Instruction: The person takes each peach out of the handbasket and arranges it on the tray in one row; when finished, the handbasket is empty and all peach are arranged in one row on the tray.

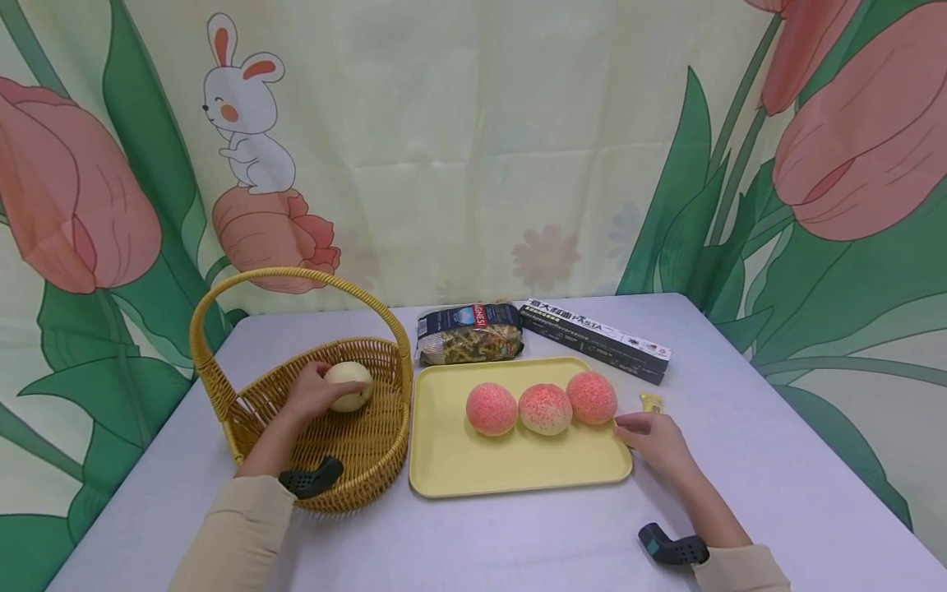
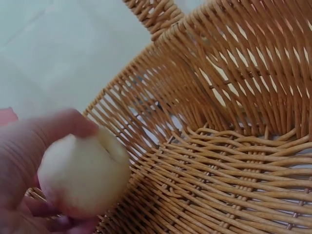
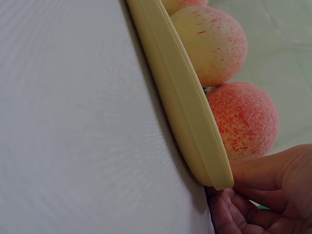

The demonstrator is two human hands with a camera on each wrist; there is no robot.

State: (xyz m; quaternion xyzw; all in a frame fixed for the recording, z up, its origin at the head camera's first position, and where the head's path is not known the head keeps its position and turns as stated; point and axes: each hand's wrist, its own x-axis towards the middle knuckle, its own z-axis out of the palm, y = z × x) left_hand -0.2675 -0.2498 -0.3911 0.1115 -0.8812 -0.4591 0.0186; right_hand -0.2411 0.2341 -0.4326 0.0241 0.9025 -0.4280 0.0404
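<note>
Inside the wicker basket, my left hand grips a pale, round peach, thumb on one side and fingers on the other. The peach has a reddish blush low down in the left wrist view. My right hand pinches the right edge of the yellow tray, thumb at the rim and fingers curled beneath it. Three pink-speckled peaches lie in a row on the tray: a left peach, a middle peach and a right peach, the last closest to my right hand.
Behind the tray lie a bag of pasta and a long black-and-white pasta box. A small yellow packet sits beyond my right hand. The basket's tall handle arches above the left forearm. A printed curtain hangs behind the table.
</note>
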